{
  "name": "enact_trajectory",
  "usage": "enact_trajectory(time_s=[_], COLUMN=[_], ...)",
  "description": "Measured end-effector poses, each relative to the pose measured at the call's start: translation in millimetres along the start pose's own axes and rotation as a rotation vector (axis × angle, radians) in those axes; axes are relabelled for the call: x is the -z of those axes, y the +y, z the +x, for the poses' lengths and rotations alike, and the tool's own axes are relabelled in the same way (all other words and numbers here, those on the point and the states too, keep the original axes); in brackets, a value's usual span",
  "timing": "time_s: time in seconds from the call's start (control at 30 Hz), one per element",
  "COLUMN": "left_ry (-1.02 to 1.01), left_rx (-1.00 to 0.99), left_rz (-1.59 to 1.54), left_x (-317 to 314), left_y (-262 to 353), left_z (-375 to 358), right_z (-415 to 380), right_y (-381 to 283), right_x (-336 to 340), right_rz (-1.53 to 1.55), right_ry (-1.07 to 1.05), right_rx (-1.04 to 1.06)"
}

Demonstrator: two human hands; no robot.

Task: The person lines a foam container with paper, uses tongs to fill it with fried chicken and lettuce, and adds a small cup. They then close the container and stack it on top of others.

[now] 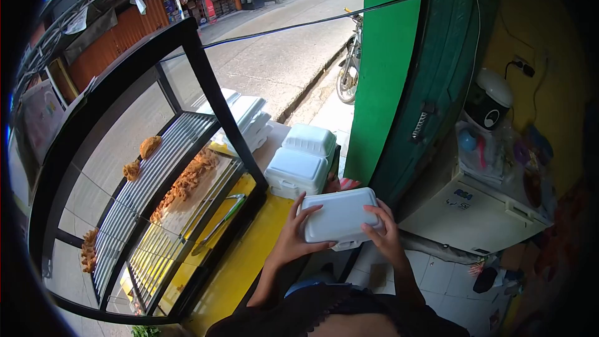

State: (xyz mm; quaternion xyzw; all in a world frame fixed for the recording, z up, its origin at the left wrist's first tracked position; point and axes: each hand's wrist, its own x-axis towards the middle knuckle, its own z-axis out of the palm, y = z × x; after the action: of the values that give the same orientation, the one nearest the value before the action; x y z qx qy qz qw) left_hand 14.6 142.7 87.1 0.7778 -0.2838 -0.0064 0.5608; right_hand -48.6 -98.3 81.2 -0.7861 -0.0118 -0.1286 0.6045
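A closed white foam box [340,215] is held in front of my body, between both hands. My left hand [296,234] grips its left side, fingers over the lid and underneath. On the right side, my right hand [385,231] has its fingers wrapped round the edge near the front. Just beyond, stacked white foam boxes [296,168] stand on the counter, with more boxes [246,115] behind them. To the left is a glass display case [203,81] with fried pieces [187,181] inside. Tongs with green handles [232,211] lie in its lower part.
A yellow counter [240,274] runs along the case. At right are a green pillar [390,56], a white freezer [480,212] with bags on top, and a rice cooker [493,97]. A motorcycle [349,72] stands by the road.
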Motion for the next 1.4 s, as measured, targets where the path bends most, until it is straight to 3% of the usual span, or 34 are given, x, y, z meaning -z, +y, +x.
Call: enact_trajectory(time_s=[0.2,0.33,0.57,0.63,0.67,0.7,0.77,0.83,0.87,0.9,0.97,1.0,1.07,1.13,1.23,1.3,1.4], left_ry=[0.054,0.13,0.463,0.757,0.743,0.771,0.887,0.954,1.007,1.058,1.114,1.17,1.23,1.246,1.244,1.236,1.249], left_rx=[0.031,0.112,0.264,0.252,0.257,0.269,0.189,0.229,0.262,0.297,0.319,0.323,0.377,0.368,0.356,0.343,0.298], left_rz=[0.021,0.091,0.185,-0.08,0.148,0.158,-0.177,-0.221,-0.161,-0.102,-0.037,-0.201,-0.432,-0.446,-0.446,-0.433,-0.39], left_x=[10.0,12.4,7.4,-1.4,-4.1,-7.2,-12.3,-12.9,-11.6,-10.5,-8.5,-4.8,-2.5,-0.4,2.2,3.5,7.2], left_y=[-30.9,-51.8,-74.7,-74.6,-99.2,-102.7,-109.4,-119.3,-125.5,-132.7,-146.5,-147.8,-158.3,-163.7,-162.7,-159.0,-158.1], left_z=[76.7,93.4,130.1,151.1,150.5,157.6,179.9,189.3,193.1,195.3,197.7,200.8,198.2,195.1,188.9,188.3,188.6], right_z=[102.5,161.0,282.3,315.4,331.5,345.4,369.8,386.1,395.6,412.7,419.4,419.4,428.7,438.9,451.4,454.0,449.4], right_y=[21.4,45.8,62.9,62.8,59.5,58.1,65.3,76.0,92.4,118.0,115.0,80.3,84.5,102.0,143.0,174.9,206.3], right_x=[2.2,-4.1,-25.8,-37.7,-42.8,-47.4,-60.1,-76.6,-86.8,-97.9,-112.7,-107.5,-120.6,-133.2,-139.9,-133.9,-119.5], right_rz=[0.046,0.086,0.038,0.099,0.099,0.098,0.101,0.26,0.227,0.135,0.304,0.381,0.425,0.438,0.358,-0.229,-0.152], right_ry=[-0.032,-0.184,-0.515,-0.575,-0.603,-0.629,-0.707,-0.808,-0.802,-0.825,-0.903,-1.002,-0.934,-0.898,-0.856,-0.782,-0.925], right_rx=[0.007,-0.029,0.093,0.06,0.071,0.084,0.132,-0.006,0.071,0.298,0.062,-0.16,-0.006,0.031,-0.033,0.128,0.033])
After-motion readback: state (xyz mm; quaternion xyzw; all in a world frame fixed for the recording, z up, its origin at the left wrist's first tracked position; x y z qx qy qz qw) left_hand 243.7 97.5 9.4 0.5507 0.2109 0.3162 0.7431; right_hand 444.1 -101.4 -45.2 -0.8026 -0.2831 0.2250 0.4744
